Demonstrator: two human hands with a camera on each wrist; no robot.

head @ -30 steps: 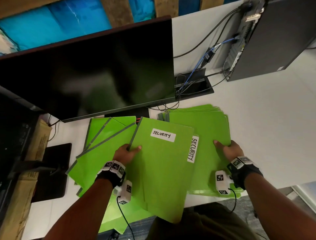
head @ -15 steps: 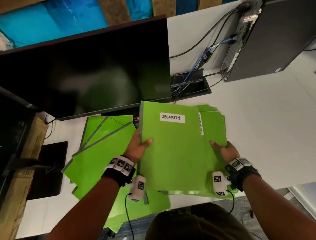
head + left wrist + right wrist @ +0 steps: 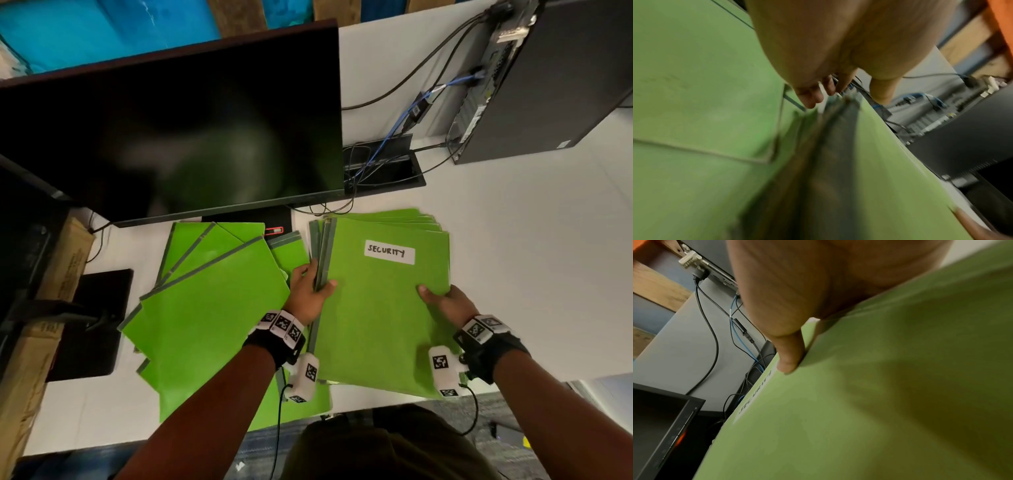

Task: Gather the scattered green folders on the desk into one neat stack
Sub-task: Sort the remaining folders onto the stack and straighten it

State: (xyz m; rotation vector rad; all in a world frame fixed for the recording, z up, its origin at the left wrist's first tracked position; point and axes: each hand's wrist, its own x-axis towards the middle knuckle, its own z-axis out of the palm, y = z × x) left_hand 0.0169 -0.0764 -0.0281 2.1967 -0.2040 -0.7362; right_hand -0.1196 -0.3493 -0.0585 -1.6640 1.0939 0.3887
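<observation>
A stack of green folders (image 3: 376, 308) lies on the white desk (image 3: 531, 257) at centre right, topped by one with a white "SECURITY" label (image 3: 389, 252). My left hand (image 3: 310, 291) grips the stack's grey spine edge, thumb on top and fingers under it. At the stack's right edge my right hand (image 3: 442, 301) holds the folders, thumb pressed on the top cover (image 3: 859, 402). A fan of several more green folders (image 3: 212, 308) lies spread on the desk to the left, partly under my left forearm. The left wrist view shows the spine edges (image 3: 838, 129) blurred.
A large dark monitor (image 3: 171, 130) stands just behind the folders. A computer tower (image 3: 548, 85) with cables and a cable tray (image 3: 383, 168) occupy the back right. A black pad (image 3: 92, 325) and cardboard boxes (image 3: 41, 325) are on the left. Bare desk lies right of the stack.
The labelled folder moved right from the loose fan and now sits squared on the right stack. My left hand followed it to the spine edge; my right hand stayed at the right edge.
</observation>
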